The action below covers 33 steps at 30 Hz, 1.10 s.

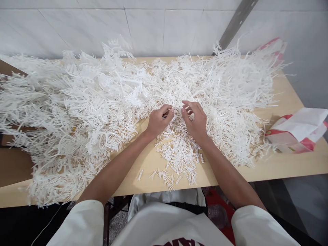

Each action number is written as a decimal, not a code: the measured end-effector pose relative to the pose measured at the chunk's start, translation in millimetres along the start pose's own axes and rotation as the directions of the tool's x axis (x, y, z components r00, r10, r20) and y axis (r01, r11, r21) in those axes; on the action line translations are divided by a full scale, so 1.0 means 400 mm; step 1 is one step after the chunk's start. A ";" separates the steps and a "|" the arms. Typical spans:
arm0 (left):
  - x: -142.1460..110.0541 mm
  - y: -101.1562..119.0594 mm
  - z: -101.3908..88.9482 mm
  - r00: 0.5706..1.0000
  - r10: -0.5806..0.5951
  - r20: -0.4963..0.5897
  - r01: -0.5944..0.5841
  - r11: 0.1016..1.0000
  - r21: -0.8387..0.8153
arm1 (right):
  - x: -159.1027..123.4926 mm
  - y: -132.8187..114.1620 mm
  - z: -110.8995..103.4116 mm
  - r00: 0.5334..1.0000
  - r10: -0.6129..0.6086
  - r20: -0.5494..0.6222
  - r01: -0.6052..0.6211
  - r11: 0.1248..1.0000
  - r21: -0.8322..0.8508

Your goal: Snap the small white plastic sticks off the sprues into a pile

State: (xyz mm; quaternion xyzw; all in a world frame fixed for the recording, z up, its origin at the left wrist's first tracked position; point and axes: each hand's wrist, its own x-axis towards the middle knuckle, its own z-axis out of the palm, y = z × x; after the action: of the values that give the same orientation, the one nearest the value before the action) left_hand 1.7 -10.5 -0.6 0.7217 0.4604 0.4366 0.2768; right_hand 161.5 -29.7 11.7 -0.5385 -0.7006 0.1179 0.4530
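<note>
Both my hands hover close together over a wide heap of thin white branching strands, which look like plastic. My left hand is closed, thumb and forefinger tips pressed together; whatever thin white bit may be between them blends into the heap. Just to its right, my right hand has its fingers bent, with a gap between thumb and forefinger and nothing visible in that gap. Below the hands, nearer my body, lies a small pile of short white pieces. A few loose pieces are scattered by the front edge.
A larger mound of white strands covers the left of the wooden table. Brown cardboard shows at the left edge. A pink and white tissue pack stands at right. Behind are a tiled wall and a metal post.
</note>
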 end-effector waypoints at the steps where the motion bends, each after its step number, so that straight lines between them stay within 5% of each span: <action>1: 0.000 -0.001 0.001 1.000 0.018 0.013 -0.018 1.000 0.026 | 0.002 0.001 0.000 1.000 0.011 0.028 -0.012 1.000 0.028; 6: -0.005 -0.008 0.010 0.979 0.167 0.120 -0.195 0.936 0.292 | -0.002 0.008 0.003 0.986 -0.057 0.156 0.055 0.998 0.014; 13: -0.016 -0.006 0.021 0.949 0.296 0.110 -0.315 0.860 0.401 | -0.009 0.025 0.008 0.949 -0.309 0.061 0.310 0.884 -0.350; 15: -0.013 -0.008 0.018 0.960 0.259 0.107 -0.280 0.894 0.349 | -0.010 0.027 0.010 0.937 -0.349 0.003 0.324 0.864 -0.385; 18: -0.002 -0.015 0.006 0.999 0.033 -0.008 -0.032 0.988 0.152 | -0.012 0.026 0.010 0.935 -0.334 -0.122 0.270 0.890 -0.368; 21: 0.011 -0.019 -0.006 0.983 -0.129 -0.130 0.119 0.990 -0.079 | -0.012 0.021 0.005 0.952 -0.240 -0.189 0.178 0.939 -0.294; 27: 0.018 -0.020 -0.006 0.994 -0.107 -0.010 0.094 0.909 -0.407 | 0.001 0.034 0.007 0.998 -0.044 -0.034 0.039 0.991 -0.126; 33: 0.012 -0.022 -0.010 0.995 -0.064 0.073 0.091 0.887 -0.452 | 0.003 0.029 0.009 0.996 -0.093 0.004 0.093 0.994 -0.059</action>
State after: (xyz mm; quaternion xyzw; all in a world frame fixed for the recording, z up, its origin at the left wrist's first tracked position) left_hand -4.5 -2.2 -4.1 0.6297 0.3659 0.5005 0.4680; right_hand 166.5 -22.9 2.6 -0.5184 -0.7284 0.0761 0.4414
